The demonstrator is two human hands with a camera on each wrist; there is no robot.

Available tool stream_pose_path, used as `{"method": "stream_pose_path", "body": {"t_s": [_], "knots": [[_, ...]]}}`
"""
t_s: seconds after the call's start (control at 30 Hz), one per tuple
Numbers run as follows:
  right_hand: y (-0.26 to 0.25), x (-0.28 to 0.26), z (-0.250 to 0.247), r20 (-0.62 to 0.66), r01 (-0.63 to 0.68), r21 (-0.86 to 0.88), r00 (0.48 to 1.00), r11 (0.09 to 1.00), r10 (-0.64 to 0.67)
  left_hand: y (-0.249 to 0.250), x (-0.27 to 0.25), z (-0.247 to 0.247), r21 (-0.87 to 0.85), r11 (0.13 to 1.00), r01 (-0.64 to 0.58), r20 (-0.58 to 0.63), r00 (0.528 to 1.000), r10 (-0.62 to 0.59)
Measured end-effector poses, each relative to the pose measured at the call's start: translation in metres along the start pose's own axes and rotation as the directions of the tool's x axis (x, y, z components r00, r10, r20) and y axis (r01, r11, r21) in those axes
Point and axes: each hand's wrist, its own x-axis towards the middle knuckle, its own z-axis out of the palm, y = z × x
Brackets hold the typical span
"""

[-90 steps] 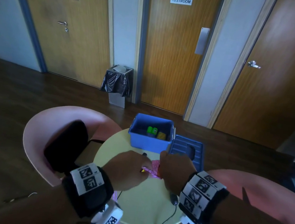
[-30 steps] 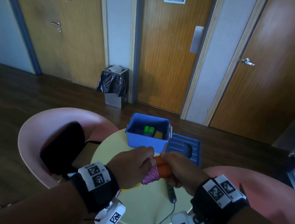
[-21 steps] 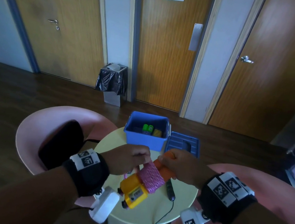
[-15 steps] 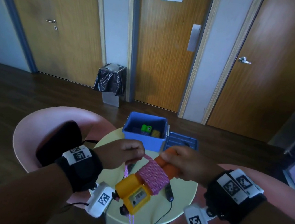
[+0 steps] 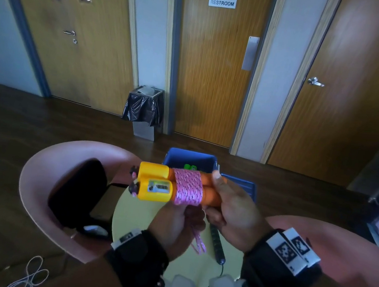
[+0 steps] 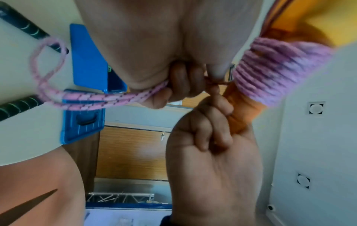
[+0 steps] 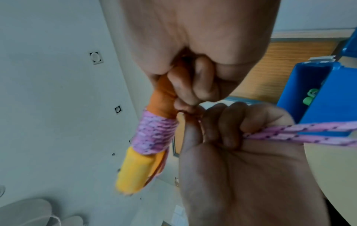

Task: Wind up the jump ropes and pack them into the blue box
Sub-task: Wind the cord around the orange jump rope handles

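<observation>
Right hand (image 5: 234, 213) grips the orange ends of the wound jump-rope handles (image 5: 153, 182), long axis level and pointing left, left hand (image 5: 172, 223) beneath pinching the loose pink rope tail (image 6: 86, 97); blue box (image 5: 176, 158) sits just beyond, open.

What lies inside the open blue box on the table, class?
Inside the blue box, green pieces show near its rim. The raised jump rope bundle and right hand cover the rest, so other contents cannot be seen.
</observation>
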Motion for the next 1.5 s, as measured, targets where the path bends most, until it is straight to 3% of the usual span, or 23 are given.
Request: {"method": "stream_pose_path", "body": {"t_s": [0.1,0.13,0.17,0.2,0.23,0.27,0.3,0.33,0.37,0.5,0.6,0.73,0.83,0.9,0.97,1.0,1.07,1.17,1.3,1.5], "knots": [[0.004,0.005,0.006,-0.118,-0.022,-0.057,0.993,0.998,0.015,-0.004,0.000,-0.001,-0.004,1.000,0.008,-0.002,1.000,-0.008],[0.005,0.007,0.008,-0.126,-0.047,-0.048,0.991,0.998,0.041,-0.005,0.002,-0.003,0.064,0.998,0.006,-0.032,0.999,-0.004],[0.006,0.008,0.010,-0.123,-0.068,-0.036,0.990,0.997,0.063,-0.005,0.006,-0.006,0.056,0.996,0.071,-0.047,0.997,-0.069],[0.006,0.008,0.013,-0.119,-0.085,-0.029,0.990,0.996,0.081,-0.008,0.011,-0.010,-0.055,0.972,0.229,0.006,0.973,-0.229],[0.008,0.009,0.014,-0.118,-0.090,-0.025,0.989,0.996,0.086,-0.009,0.014,-0.015,-0.061,0.954,0.294,0.076,0.954,-0.289],[0.008,0.009,0.016,-0.121,-0.088,-0.020,0.989,0.996,0.084,-0.012,0.013,-0.019,0.048,0.971,0.236,0.051,0.970,-0.239],[0.008,0.010,0.016,-0.134,-0.074,-0.019,0.988,0.997,0.071,-0.015,0.012,-0.018,-0.017,0.978,0.209,0.024,0.978,-0.208],[0.008,0.010,0.017,-0.162,-0.058,-0.028,0.985,0.998,0.052,-0.010,0.007,-0.012,-0.001,0.987,0.161,-0.061,0.985,-0.161],[0.009,0.012,0.017,-0.201,-0.036,-0.065,0.979,0.997,0.023,-0.012,0.004,-0.010,0.121,0.990,0.075,-0.153,0.987,-0.056],[0.014,0.018,0.010,-0.358,0.029,-0.358,0.919,0.933,-0.166,-0.001,-0.006,-0.002,0.222,0.973,0.063,-0.120,0.992,-0.037],[0.016,0.023,-0.002,-0.382,0.078,-0.506,0.873,0.859,-0.304,0.007,-0.012,0.000,0.245,0.965,0.091,-0.045,0.996,-0.082],[0.014,0.023,-0.024,-0.320,0.055,-0.721,0.858,0.691,-0.403,0.013,-0.019,-0.010,0.418,0.904,0.091,0.057,0.990,-0.127],[0.015,0.019,-0.037,-0.123,0.078,-0.897,0.901,0.436,-0.415,0.025,-0.011,-0.024,0.629,0.777,-0.011,0.161,0.980,-0.116],[0.017,0.019,-0.043,-0.020,0.084,-0.959,0.933,0.271,-0.359,0.036,-0.005,-0.033,0.764,0.625,-0.162,0.294,0.949,-0.112],[0.017,0.021,-0.045,0.018,0.071,-0.982,0.956,0.173,-0.291,0.045,0.003,-0.039,0.838,0.446,-0.315,0.398,0.912,-0.103],[0.015,0.023,-0.045,0.025,0.057,-0.990,0.971,0.128,-0.240,0.050,0.007,-0.041,0.857,0.387,-0.342,0.410,0.906,-0.107],[0.011,0.026,-0.044,0.042,0.048,-0.997,0.994,0.059,-0.097,0.057,0.017,-0.045,0.863,0.356,-0.357,0.421,0.899,-0.121],[-0.002,0.025,-0.042,0.029,0.023,-0.997,0.996,0.073,0.081,0.054,0.032,-0.054,0.808,0.440,-0.392,0.493,0.859,-0.140],[-0.028,0.013,-0.039,0.028,-0.034,-0.970,0.968,0.239,0.248,0.055,0.036,-0.055,0.740,0.521,-0.426,0.552,0.826,-0.109],[-0.043,-0.001,-0.036,0.078,-0.064,-0.888,0.955,0.455,0.285,0.052,0.039,-0.055,0.674,0.666,-0.320,0.515,0.849,-0.114]]}}
